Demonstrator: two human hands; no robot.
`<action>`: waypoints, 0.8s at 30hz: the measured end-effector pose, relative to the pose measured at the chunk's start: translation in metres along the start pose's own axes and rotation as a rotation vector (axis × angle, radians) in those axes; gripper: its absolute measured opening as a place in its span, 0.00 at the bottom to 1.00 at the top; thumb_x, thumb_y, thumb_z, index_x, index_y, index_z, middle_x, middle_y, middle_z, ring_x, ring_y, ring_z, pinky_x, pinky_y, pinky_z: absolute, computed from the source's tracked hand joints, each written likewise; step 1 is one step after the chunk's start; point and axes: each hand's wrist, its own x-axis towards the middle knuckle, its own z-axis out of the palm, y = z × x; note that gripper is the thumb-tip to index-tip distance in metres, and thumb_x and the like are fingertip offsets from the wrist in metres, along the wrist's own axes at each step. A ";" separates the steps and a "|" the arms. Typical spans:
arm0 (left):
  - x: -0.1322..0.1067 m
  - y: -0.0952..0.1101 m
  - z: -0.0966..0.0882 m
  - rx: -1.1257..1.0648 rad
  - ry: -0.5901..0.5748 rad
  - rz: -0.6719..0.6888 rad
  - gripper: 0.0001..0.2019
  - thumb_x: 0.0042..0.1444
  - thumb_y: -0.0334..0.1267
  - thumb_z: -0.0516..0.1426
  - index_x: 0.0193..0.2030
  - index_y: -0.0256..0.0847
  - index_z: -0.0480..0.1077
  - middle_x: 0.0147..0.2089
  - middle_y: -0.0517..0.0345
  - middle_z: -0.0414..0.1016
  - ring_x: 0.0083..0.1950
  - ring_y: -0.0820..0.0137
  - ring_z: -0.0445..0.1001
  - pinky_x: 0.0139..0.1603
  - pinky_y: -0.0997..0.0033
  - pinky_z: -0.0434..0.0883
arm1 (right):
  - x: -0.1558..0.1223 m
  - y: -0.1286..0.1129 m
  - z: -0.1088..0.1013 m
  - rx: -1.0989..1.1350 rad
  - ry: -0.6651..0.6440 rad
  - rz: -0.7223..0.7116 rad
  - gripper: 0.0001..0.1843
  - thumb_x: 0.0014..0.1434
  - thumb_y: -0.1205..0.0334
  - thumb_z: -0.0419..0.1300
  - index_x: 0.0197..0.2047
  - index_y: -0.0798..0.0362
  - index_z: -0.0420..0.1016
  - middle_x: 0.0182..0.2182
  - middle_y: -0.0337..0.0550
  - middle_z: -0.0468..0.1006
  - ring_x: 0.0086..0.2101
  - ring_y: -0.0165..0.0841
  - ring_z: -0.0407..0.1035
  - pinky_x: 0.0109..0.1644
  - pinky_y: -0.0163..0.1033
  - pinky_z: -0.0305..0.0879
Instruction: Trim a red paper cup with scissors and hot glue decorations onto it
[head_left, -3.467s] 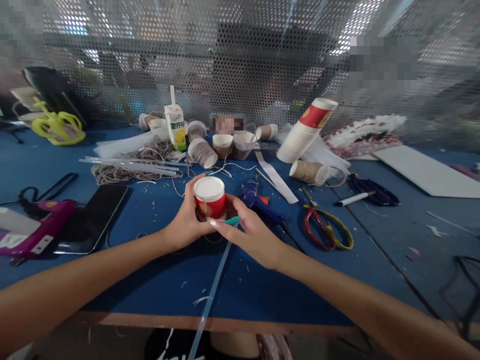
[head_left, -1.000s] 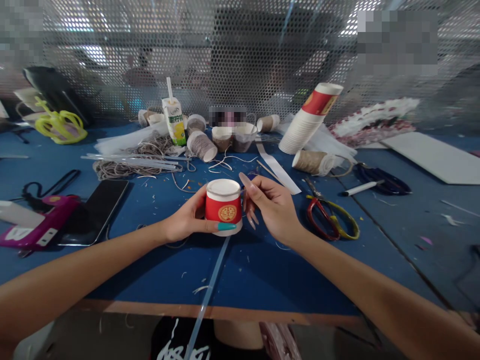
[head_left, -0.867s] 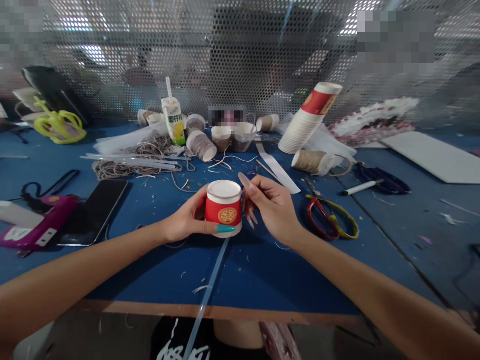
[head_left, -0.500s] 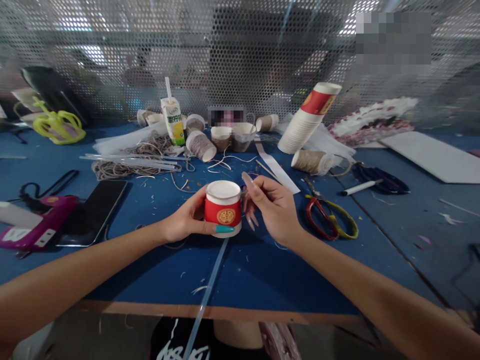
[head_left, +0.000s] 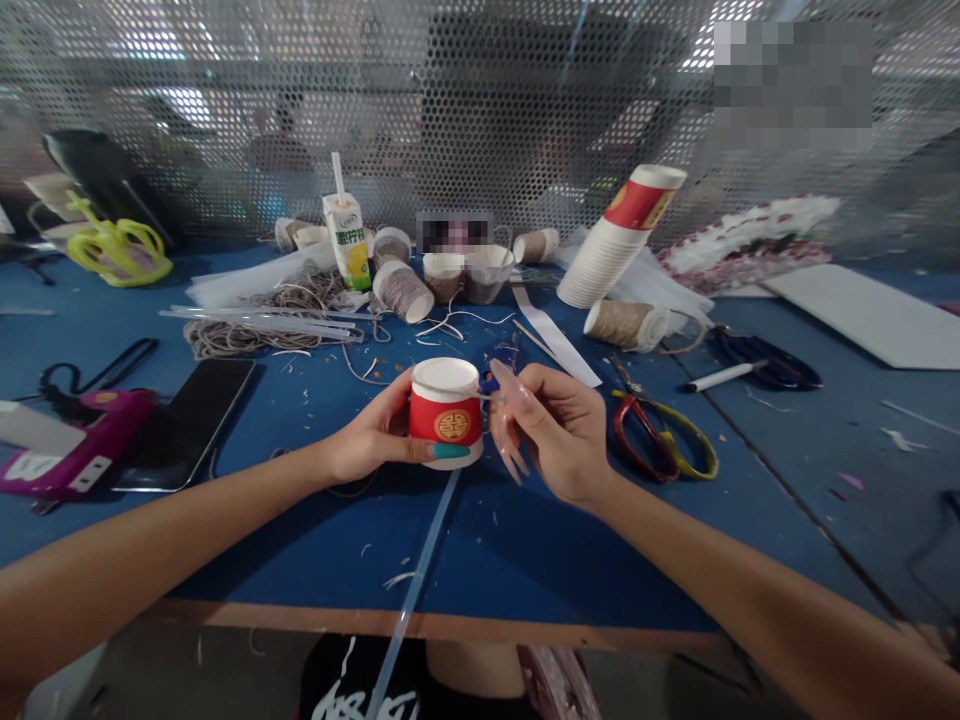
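My left hand (head_left: pixel 382 425) is wrapped round an upside-down red and white paper cup (head_left: pixel 445 425) with a gold emblem, its thumb across the front near the bottom. Grey cord runs round the cup's upper edge, just under the raised base. From the cup's right side a short stretch of cord (head_left: pixel 489 397) leads to my right hand (head_left: pixel 559 430), whose thumb and index finger pinch it. The other fingers of that hand curl below. Behind the fingertips lies a small blue object (head_left: pixel 501 358), partly hidden. A clear glue stick (head_left: pixel 420 570) lies in front of the cup, reaching over the table edge.
Red and yellow-handled scissors (head_left: pixel 664 440) lie to the right, near a white pen (head_left: pixel 724 376). On the left are a phone (head_left: pixel 191 425) and a purple glue gun (head_left: pixel 82 450). Behind stand cord-wrapped cups (head_left: pixel 403 292), a drink carton (head_left: pixel 347 245) and a leaning cup stack (head_left: pixel 619 240).
My right hand has moved slightly right and down, away from the cup, and a stretch of cord now shows between them. The left hand keeps its hold on the cup.
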 end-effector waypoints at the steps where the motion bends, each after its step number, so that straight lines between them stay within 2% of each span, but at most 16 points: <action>1: 0.000 0.000 0.000 -0.002 -0.005 0.001 0.30 0.37 0.27 0.66 0.50 0.44 0.65 0.48 0.54 0.74 0.49 0.58 0.71 0.51 0.58 0.67 | 0.001 0.000 0.000 -0.017 0.011 0.010 0.14 0.59 0.57 0.56 0.23 0.52 0.65 0.13 0.31 0.66 0.11 0.21 0.58 0.13 0.30 0.54; 7: 0.000 0.004 0.005 -0.041 -0.005 0.007 0.29 0.36 0.24 0.66 0.47 0.44 0.67 0.44 0.58 0.75 0.45 0.63 0.72 0.49 0.62 0.69 | 0.007 0.001 -0.002 -0.067 0.032 0.058 0.15 0.58 0.57 0.56 0.22 0.51 0.64 0.13 0.30 0.65 0.11 0.21 0.58 0.12 0.29 0.54; 16: -0.001 0.004 0.002 0.014 -0.039 0.032 0.29 0.37 0.25 0.66 0.49 0.44 0.67 0.45 0.56 0.75 0.46 0.61 0.71 0.50 0.59 0.68 | 0.008 0.006 -0.005 -0.104 0.037 0.122 0.15 0.56 0.53 0.57 0.22 0.50 0.64 0.13 0.29 0.63 0.11 0.22 0.57 0.12 0.30 0.54; 20: -0.001 0.005 0.002 -0.029 -0.053 0.014 0.29 0.37 0.24 0.66 0.48 0.45 0.68 0.45 0.58 0.75 0.46 0.64 0.72 0.49 0.64 0.69 | 0.007 0.007 -0.005 -0.141 0.036 0.112 0.15 0.57 0.54 0.56 0.22 0.50 0.63 0.13 0.30 0.63 0.11 0.22 0.57 0.12 0.30 0.53; 24: -0.001 0.005 0.002 -0.038 -0.052 0.011 0.29 0.36 0.23 0.65 0.48 0.44 0.68 0.45 0.58 0.75 0.46 0.64 0.72 0.49 0.64 0.68 | 0.007 0.008 -0.005 -0.171 0.023 0.092 0.15 0.58 0.54 0.56 0.23 0.50 0.63 0.13 0.30 0.63 0.12 0.22 0.56 0.12 0.30 0.52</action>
